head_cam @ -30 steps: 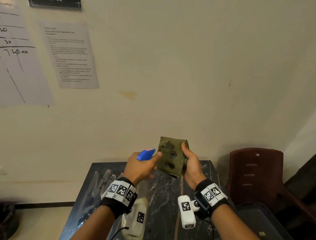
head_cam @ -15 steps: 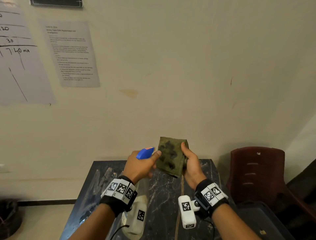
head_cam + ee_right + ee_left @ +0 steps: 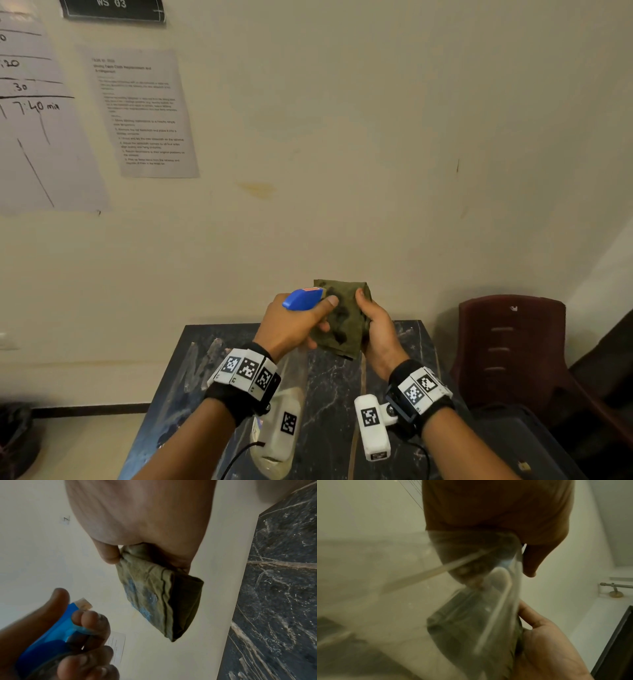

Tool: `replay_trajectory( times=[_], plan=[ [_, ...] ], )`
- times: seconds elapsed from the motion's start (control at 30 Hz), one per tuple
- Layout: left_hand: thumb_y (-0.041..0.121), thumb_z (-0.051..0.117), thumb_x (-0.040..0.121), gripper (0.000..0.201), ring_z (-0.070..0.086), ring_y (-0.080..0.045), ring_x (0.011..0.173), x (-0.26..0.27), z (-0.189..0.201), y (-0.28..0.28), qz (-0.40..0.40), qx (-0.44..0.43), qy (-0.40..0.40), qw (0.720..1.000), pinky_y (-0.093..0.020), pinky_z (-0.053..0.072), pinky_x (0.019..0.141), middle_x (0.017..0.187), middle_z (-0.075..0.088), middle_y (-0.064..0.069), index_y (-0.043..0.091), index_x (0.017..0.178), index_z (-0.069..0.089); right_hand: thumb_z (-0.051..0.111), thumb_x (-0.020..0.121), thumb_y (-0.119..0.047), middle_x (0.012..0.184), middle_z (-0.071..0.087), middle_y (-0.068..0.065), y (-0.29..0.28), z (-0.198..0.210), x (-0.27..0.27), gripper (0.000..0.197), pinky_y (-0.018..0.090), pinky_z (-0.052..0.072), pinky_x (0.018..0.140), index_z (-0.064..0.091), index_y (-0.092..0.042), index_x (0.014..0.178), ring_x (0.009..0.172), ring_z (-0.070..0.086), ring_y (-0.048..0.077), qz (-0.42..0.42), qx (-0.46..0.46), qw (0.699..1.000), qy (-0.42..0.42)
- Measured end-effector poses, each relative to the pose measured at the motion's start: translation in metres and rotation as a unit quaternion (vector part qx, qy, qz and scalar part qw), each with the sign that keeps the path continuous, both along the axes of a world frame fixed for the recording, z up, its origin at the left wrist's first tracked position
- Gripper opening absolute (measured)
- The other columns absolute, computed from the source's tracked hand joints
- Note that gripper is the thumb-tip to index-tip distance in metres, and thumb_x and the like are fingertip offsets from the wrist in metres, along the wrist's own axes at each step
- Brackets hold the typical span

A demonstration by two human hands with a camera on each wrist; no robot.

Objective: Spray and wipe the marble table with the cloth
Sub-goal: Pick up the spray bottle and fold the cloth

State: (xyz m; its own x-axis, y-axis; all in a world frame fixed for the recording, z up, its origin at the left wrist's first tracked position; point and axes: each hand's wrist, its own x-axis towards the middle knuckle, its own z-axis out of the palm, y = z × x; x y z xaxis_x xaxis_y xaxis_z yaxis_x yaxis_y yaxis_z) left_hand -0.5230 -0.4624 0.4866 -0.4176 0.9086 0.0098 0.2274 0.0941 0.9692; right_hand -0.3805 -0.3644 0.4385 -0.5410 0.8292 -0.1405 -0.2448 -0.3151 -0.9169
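A: Both hands up over the far edge of the dark, white-veined marble table [image 3: 342, 380], well clear of the surface. Left hand [image 3: 291, 325] wrapped round the neck of the clear plastic spray bottle with the blue trigger head [image 3: 301, 298], fingers curled on the trigger, nozzle aimed straight at the cloth.

B: And the right hand [image 3: 376, 329]?

A: Pinching the folded, stained olive-green cloth [image 3: 346, 318], thumb across the front, fingers curled behind, flat face turned to the nozzle.

B: So, wetting the cloth first, by the look of it. Tips?

A: Best to keep that flat face square to the nozzle and just beside it, so mist lands on fabric, not on the cream wall [image 3: 376, 171]. 1 or 2 short pulls, probably enough; soaked cloth drips and smears. Firm pinch near the cloth's edge, clear of the spray path.

B: Then?

A: Down onto the marble, damp side under, from the far edge toward the near one. No wiping begun, judging from here.
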Motion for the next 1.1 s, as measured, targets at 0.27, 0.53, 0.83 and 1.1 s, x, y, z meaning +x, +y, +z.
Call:
replay_trajectory(
  times=[0.27, 0.53, 0.83, 1.1],
  plan=[
    [0.049, 0.073, 0.092, 0.04, 0.063, -0.015, 0.048, 0.015, 0.002, 0.009, 0.002, -0.014, 0.03, 0.999, -0.026, 0.057, 0.057, 0.053, 0.065, 0.001, 0.018, 0.068, 0.065, 0.041, 0.104, -0.045, 0.106, 0.073, 0.021, -0.007, 0.0, -0.002, 0.053, 0.037, 0.058, 0.072, 0.067, -0.004, 0.127, 0.087, 0.071, 0.03, 0.006, -0.03, 0.999, 0.033],
    [0.047, 0.073, 0.093, 0.03, 0.063, -0.014, 0.045, 0.021, -0.001, 0.005, -0.027, -0.003, 0.014, 1.0, -0.02, 0.049, 0.048, 0.063, 0.072, 0.0, 0.017, 0.089, 0.072, 0.039, 0.105, -0.044, 0.103, 0.072, 0.021, -0.005, -0.001, 0.005, 0.052, 0.04, 0.057, 0.077, 0.069, -0.006, 0.124, 0.089, 0.068, 0.032, -0.001, -0.015, 0.999, 0.032],
    [0.054, 0.075, 0.088, 0.043, 0.065, -0.015, 0.047, 0.026, -0.009, 0.007, 0.001, -0.013, 0.043, 0.999, -0.029, 0.059, 0.062, 0.056, 0.067, 0.0, 0.012, 0.076, 0.069, 0.039, 0.106, -0.043, 0.122, 0.07, 0.019, -0.008, 0.005, 0.005, 0.05, 0.043, 0.055, 0.086, 0.066, -0.007, 0.128, 0.112, 0.068, 0.036, -0.011, -0.026, 0.999, 0.033],
    [0.05, 0.077, 0.088, 0.04, 0.067, -0.018, 0.048, 0.027, -0.017, 0.004, 0.024, -0.003, 0.022, 0.999, -0.033, 0.061, 0.062, 0.057, 0.067, 0.0, 0.012, 0.078, 0.07, 0.038, 0.106, -0.041, 0.121, 0.071, 0.019, -0.008, 0.008, 0.004, 0.05, 0.041, 0.056, 0.084, 0.067, -0.006, 0.127, 0.107, 0.069, 0.034, -0.009, -0.02, 0.999, 0.03]
  ],
)
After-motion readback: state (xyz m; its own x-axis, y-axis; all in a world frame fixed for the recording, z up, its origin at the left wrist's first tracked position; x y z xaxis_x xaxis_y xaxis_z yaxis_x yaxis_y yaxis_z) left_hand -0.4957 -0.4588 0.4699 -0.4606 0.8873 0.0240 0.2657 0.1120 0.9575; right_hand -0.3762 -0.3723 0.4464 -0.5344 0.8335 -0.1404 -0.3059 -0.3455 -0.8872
